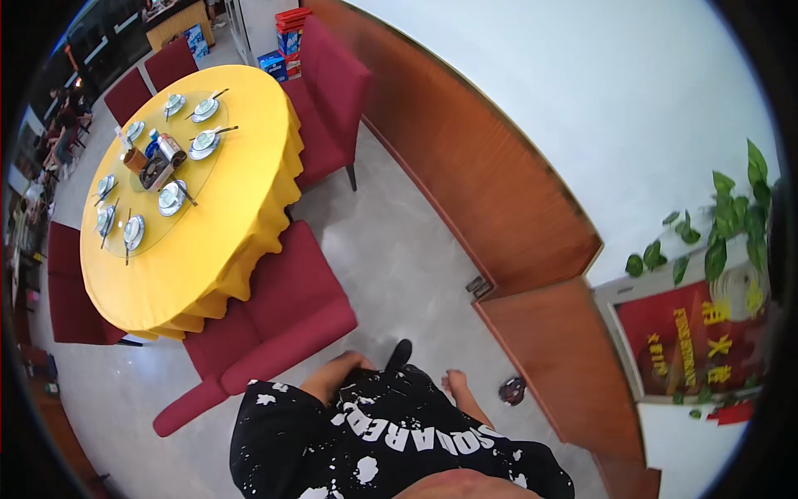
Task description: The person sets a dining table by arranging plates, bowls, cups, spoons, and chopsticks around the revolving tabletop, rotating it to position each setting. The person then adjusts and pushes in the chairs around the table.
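My left hand hangs low by my body, next to the near maroon chairs. Its fingers are partly hidden by my black shirt with white lettering, and I cannot make out anything in it. On the other side, my right hand hangs apart from the wooden wall panel, its fingers loosely bent and slightly apart, with nothing seen in it. A dark shoe shows between my hands.
A round table with a yellow cloth bears several place settings and a condiment tray. Another maroon chair stands by the panelled wall. A dark object lies at the wall's foot. Stacked boxes stand farther back. People sit at far left.
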{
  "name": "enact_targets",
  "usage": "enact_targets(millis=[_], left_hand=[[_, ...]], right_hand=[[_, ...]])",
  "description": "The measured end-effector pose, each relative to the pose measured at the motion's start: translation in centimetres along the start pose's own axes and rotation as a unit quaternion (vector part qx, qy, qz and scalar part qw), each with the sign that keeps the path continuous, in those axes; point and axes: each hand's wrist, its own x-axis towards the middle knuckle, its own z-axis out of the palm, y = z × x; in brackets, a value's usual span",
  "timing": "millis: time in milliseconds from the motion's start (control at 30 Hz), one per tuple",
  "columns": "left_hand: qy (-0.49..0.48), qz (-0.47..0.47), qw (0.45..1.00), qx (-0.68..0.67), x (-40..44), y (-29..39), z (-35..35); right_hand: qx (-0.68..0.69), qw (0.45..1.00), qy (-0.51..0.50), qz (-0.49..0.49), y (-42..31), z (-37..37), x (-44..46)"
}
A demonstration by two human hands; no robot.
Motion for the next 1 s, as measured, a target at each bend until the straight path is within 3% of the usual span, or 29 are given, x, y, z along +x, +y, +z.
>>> enact_targets(millis=[133, 233, 300, 400, 500, 567, 600, 633, 667, 767, 867, 933, 1000], left_hand=[[0.042, 0.005, 0.994, 0.096, 5.6, 7.1, -8.2], [0.066, -0.025, 0.989, 0.126, 8.6, 10.0, -14.0], [0.061, -0.06, 0.993, 0.077, 12.7, 9.1, -17.7], [0.089, -0.138, 0.984, 0.07, 12.2, 10.1, -25.4], [0.053, -0.075, 0.985, 0.145, 17.6, 8.3, -31.1], [0.022, -0.042, 0.978, 0.202, 17.9, 9.8, -37.1], [-0.038, -0.008, 0.993, 0.115, 24.0, 6.3, -36.6], [-0.103, 0.014, 0.994, 0.022, 28.3, 3.8, -36.7], [-0.071, 0.019, 0.996, 0.044, 25.7, 4.9, -39.2], [-0.06, 0.023, 0.998, -0.015, 22.0, 6.3, -46.7], [-0.057, 0.026, 0.994, -0.087, 21.4, 5.9, -54.3], [-0.056, 0.027, 0.989, -0.135, 22.3, 5.3, -59.4], [-0.062, 0.029, 0.982, -0.177, 23.2, 4.7, -64.8]], right_hand=[[-0.043, 0.993, -0.008, -0.11, -16.1, -3.7, 5.3], [-0.107, 0.992, -0.005, -0.071, -24.0, -5.2, 10.8], [-0.14, 0.988, -0.015, -0.06, -28.6, -5.1, 14.8], [-0.179, 0.981, -0.041, -0.069, -36.4, -3.8, 14.4], [-0.184, 0.975, -0.068, -0.103, -39.3, -4.2, 18.9], [-0.147, 0.987, -0.033, -0.048, -42.4, -4.4, 17.1], [-0.283, 0.942, -0.077, -0.166, -43.3, -5.7, 18.5], [-0.352, 0.911, -0.079, -0.2, -44.6, -6.2, 20.1], [-0.417, 0.874, -0.076, -0.236, -45.6, -7.0, 22.2], [-0.398, 0.912, 0.034, -0.09, -51.5, -5.1, 23.2], [-0.455, 0.868, -0.065, -0.188, -56.7, -3.8, 30.3], [-0.455, 0.851, -0.069, -0.253, -62.2, -1.8, 33.1], [-0.393, 0.905, -0.076, -0.146, -70.0, 2.2, 38.3]])
